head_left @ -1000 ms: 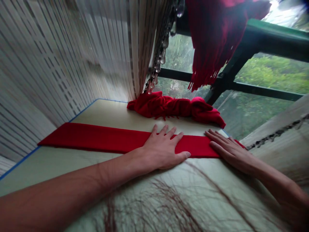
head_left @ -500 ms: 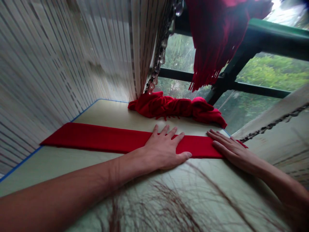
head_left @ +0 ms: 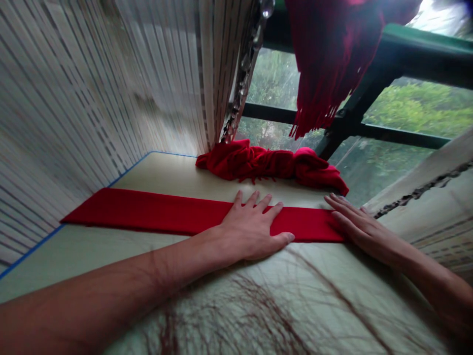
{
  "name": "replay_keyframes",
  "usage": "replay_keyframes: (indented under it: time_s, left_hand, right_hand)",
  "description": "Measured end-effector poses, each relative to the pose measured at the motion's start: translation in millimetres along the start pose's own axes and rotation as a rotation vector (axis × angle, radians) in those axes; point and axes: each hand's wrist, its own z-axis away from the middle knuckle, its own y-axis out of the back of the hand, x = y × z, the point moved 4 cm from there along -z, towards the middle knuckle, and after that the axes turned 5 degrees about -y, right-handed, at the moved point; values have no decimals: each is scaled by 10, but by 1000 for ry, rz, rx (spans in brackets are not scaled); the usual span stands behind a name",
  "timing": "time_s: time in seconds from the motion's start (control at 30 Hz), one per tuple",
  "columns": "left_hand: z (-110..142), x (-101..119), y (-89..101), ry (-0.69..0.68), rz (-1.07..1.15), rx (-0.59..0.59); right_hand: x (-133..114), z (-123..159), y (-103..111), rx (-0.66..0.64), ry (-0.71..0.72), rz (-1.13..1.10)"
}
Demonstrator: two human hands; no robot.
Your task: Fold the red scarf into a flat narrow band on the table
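Note:
A red scarf point(head_left: 155, 212), folded into a long smooth strip, lies across the pale table point(head_left: 155, 170). My left hand point(head_left: 253, 227) rests flat on the strip right of its middle, palm down and fingers spread. At the strip's right end lies my right hand point(head_left: 364, 227), its fingers stretched out over the cloth and partly past the table's edge. That end of the scarf is hidden under the right hand. Neither hand grips the fabric.
A crumpled red scarf point(head_left: 273, 165) with fringe lies along the table's far edge. Above it hangs another fringed red cloth point(head_left: 332, 64) before the dark window frame point(head_left: 351, 118). String curtains point(head_left: 111, 88) border the left side; a beaded trim point(head_left: 424, 190) runs at right.
My right hand has slid a little to the right along the scarf's end. My left hand stays where it was, and the folded strip has not shifted.

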Motion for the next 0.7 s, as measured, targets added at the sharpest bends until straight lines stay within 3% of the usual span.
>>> replay_keyframes:
  time_s: [0.13,0.37,0.57,0.7]
  left_hand:
    - [0,0,-2,-2,-8,5]
    - [4,14,14,15,-20,-17]
    - [3,14,4,16,-16,-17]
    - [4,-19,-22,-15,-24,38]
  right_hand:
    - [-201,9,-30,-26,111,3]
    - [42,-30,-42,-22,-53,33]
    - [-269,21,-67,-42,132,16]
    - [-149,-10,-82,-50,67,51]
